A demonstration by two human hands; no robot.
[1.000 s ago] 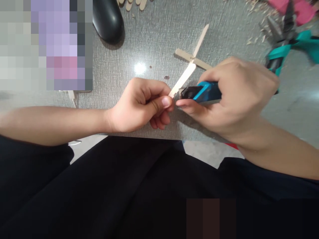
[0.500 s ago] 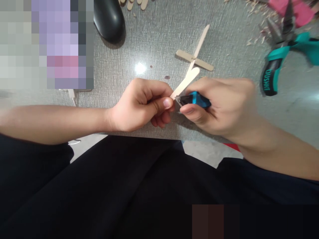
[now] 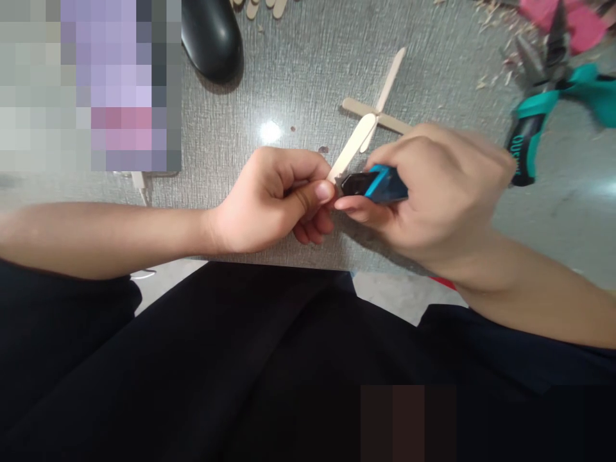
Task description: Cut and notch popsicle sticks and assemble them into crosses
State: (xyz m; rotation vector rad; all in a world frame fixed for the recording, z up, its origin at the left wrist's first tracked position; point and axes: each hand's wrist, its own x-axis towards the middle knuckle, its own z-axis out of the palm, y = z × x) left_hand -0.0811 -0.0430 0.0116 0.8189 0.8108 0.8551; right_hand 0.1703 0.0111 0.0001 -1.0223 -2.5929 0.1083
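Between thumb and fingers, my left hand (image 3: pixel 283 199) pinches the lower end of a pale wooden craft stick (image 3: pixel 353 147), which slants up to the right. My right hand (image 3: pixel 443 186) is wrapped round a blue and black utility knife (image 3: pixel 385 183). Its blade tip meets the stick right beside my left thumb; the exact contact is partly covered by the fingers. Just behind the held stick, a cross of joined craft sticks (image 3: pixel 360 108) lies on the table, its lower arm partly covered and its right arm reaching my right knuckles.
Pliers with teal and black handles (image 3: pixel 529 135) lie at the right, near wood shavings (image 3: pixel 495 19) and a pink item (image 3: pixel 584 29). A black computer mouse (image 3: pixel 214 42) sits at upper left. More craft sticks (image 3: pixel 279 6) show at the top edge of the grey table (image 3: pixel 298 70).
My right hand has shifted and rolled slightly upward with the knife, now covering part of the pliers' handle. The held stick's free end has swung a little to the left.
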